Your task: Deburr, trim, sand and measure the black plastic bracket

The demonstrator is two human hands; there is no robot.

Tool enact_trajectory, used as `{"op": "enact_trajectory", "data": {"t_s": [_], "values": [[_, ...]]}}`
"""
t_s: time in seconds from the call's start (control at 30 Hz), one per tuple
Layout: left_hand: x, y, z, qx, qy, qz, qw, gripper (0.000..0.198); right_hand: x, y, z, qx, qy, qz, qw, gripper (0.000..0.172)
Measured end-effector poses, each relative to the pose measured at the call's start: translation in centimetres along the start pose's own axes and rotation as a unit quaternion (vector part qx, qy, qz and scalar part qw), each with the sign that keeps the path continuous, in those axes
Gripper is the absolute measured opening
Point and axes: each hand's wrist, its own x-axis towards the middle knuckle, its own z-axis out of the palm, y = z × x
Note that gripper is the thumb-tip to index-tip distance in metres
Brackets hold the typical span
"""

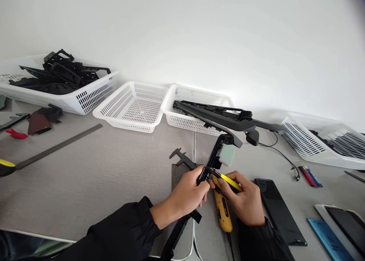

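Observation:
My left hand is closed around a long black plastic trim piece, which runs at a slant from the upper right down to the table's front edge. In my right hand is a yellow and black utility knife, its front end against the trim piece just beside my left fingers. Whether the blade is cutting in cannot be made out. Under the knife lies a yellow corded hand tool. Black calipers rest beyond my left hand, partly covered by the trim piece.
White baskets line the wall: one with black parts, a bare one, one with long trim pieces, another at right. A file lies left. A black phone-like slab, lighters and a blue packet lie right.

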Motion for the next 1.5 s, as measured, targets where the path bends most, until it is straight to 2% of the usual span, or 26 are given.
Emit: {"op": "enact_trajectory", "data": {"t_s": [0.07,0.2,0.33,0.47,0.63,0.77,0.9,1.03,1.17,1.33,1.5], "values": [[0.02,-0.14,-0.04,0.006,0.000,-0.003,1.000,0.026,0.02,-0.08,0.01,0.000,-0.007,-0.007,1.000,0.046],[0.02,-0.02,-0.07,-0.003,0.002,-0.002,1.000,0.030,-0.02,-0.34,-0.04,-0.009,0.021,0.014,1.000,0.046],[-0.10,0.40,-0.08,0.000,-0.005,-0.009,1.000,0.031,-0.05,-0.51,-0.07,-0.005,0.002,0.001,1.000,0.045],[-0.12,0.55,-0.04,-0.004,0.001,-0.005,1.000,0.032,0.00,-0.13,0.00,-0.015,0.024,0.012,1.000,0.044],[-0.02,0.43,-0.05,0.003,0.006,-0.014,1.000,0.028,0.01,0.13,0.02,-0.008,-0.002,-0.009,1.000,0.045],[-0.02,0.29,-0.10,-0.009,0.003,-0.003,1.000,0.034,0.06,-0.36,-0.14,-0.013,0.022,0.012,1.000,0.044],[0.03,0.25,-0.05,-0.007,0.006,-0.002,1.000,0.032,0.26,-0.75,-0.25,-0.001,-0.006,-0.016,1.000,0.046],[0.19,0.23,0.02,-0.016,0.012,0.004,1.000,0.034,0.30,-0.42,-0.23,-0.015,0.029,0.008,0.999,0.045],[0.21,0.09,-0.04,-0.012,0.006,-0.003,1.000,0.031,0.22,-0.26,-0.23,0.000,-0.012,-0.016,1.000,0.043],[0.05,0.39,-0.05,-0.018,0.004,-0.002,1.000,0.030,0.19,-0.26,-0.22,-0.015,0.022,0.005,1.000,0.044],[0.00,0.49,0.00,-0.012,0.003,-0.007,1.000,0.028,0.26,-0.40,-0.25,-0.010,-0.002,-0.022,1.000,0.046]]}}
